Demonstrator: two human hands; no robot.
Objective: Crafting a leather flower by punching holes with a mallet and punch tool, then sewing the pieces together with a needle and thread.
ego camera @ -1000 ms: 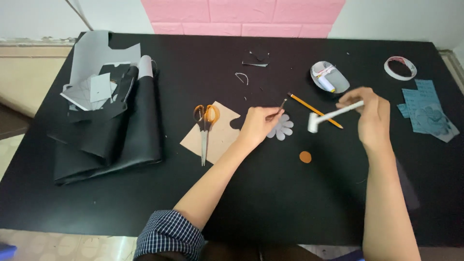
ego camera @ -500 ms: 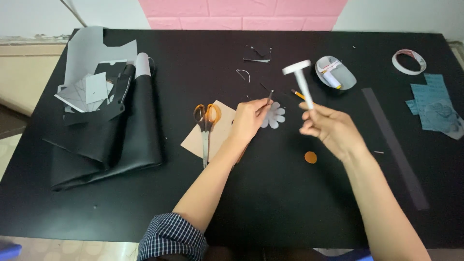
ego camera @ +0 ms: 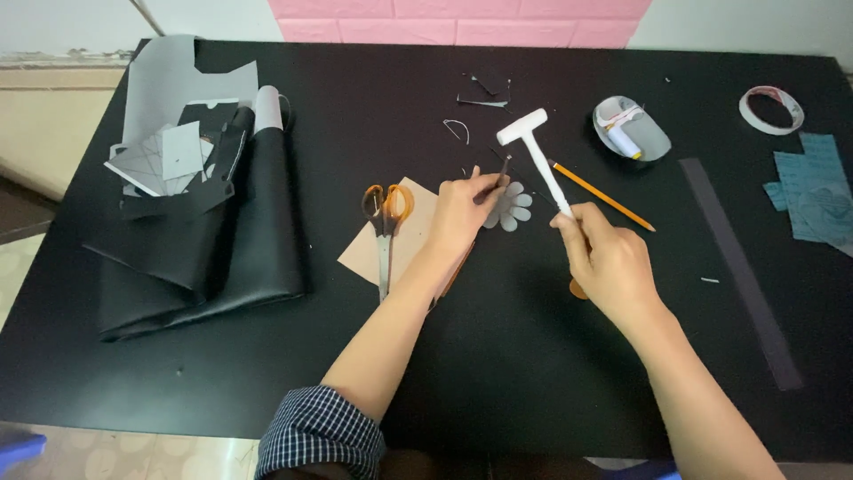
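A black table point(ego camera: 267, 373) fills nearly the whole view, its far edge meeting a pink brick-patterned wall point(ego camera: 462, 9) and its near edge running just above the person's checked sleeve point(ego camera: 324, 436). The broadest open stretch of tabletop lies across the near half, on both sides of the forearms.

At the left, a folded heap of black leather point(ego camera: 195, 258) lies with grey paper patterns point(ego camera: 164, 151) piled on top and a pale roll point(ego camera: 267, 107) beside them. A long dark strip point(ego camera: 742, 267) runs diagonally at the right, with blue-grey fabric pieces point(ego camera: 813, 191) near the right edge and a ring of tape point(ego camera: 771, 108) beyond them. A tan card sheet point(ego camera: 400, 236) carries orange-handled scissors point(ego camera: 385, 222).

The right hand point(ego camera: 613, 262) is closed around the handle of a small white mallet point(ego camera: 538, 156), head raised and tilted away. The left hand point(ego camera: 462, 213) pinches a thin dark punch tool point(ego camera: 502, 169), its tip set on a grey flower-shaped cutout point(ego camera: 511, 206) just beside the fingers. A yellow pencil point(ego camera: 604, 196) lies just right of the mallet handle. Farther back sits a grey oval dish point(ego camera: 633, 129) holding a small white tube with a red band. A small brown disc point(ego camera: 577, 289) peeks from under the right hand.
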